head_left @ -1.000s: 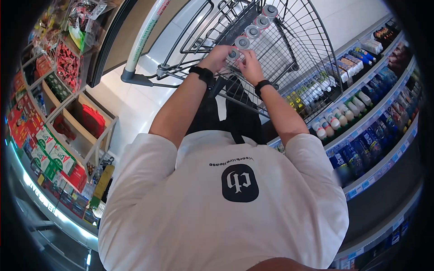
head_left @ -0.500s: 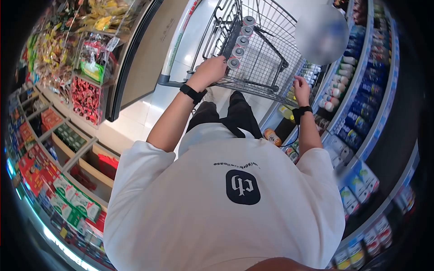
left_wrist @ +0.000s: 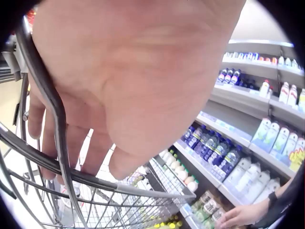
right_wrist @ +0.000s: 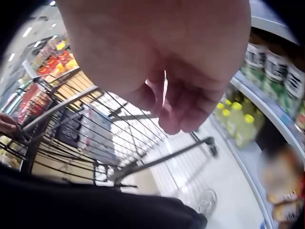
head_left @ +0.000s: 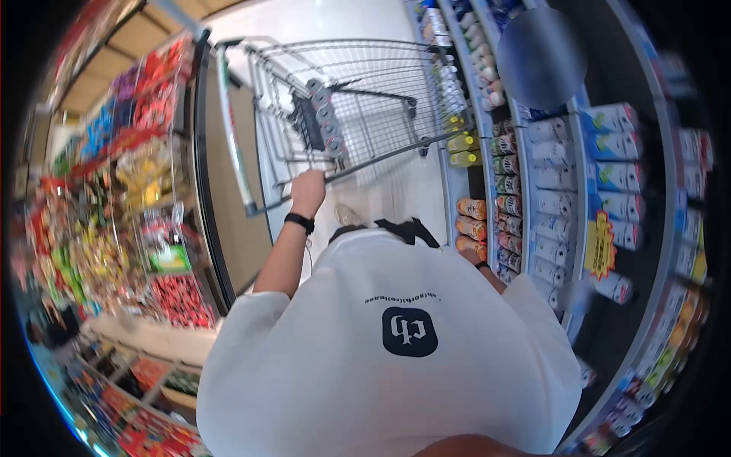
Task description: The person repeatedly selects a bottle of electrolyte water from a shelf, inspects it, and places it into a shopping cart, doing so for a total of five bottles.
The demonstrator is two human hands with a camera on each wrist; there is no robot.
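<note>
My left hand curls its fingers round the silver wire shopping cart rim to steady it, far left of me, while my right hand, loosely curled and holding nothing, reaches toward the orange bottles on the right-hand shelf.

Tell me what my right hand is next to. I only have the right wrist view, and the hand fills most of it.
Observer: In the head view your right hand is down at a low shelf, just beside the orange-labelled bottles. It holds nothing.
Operator: And the left hand? I barely catch it at the edge of my picture.
Observer: The left hand grips the cart at its near rim. The left wrist view shows its fingers curled round the wire.
Operator: Anything loaded in there?
Observer: A row of cans stands along the cart's left side.
</note>
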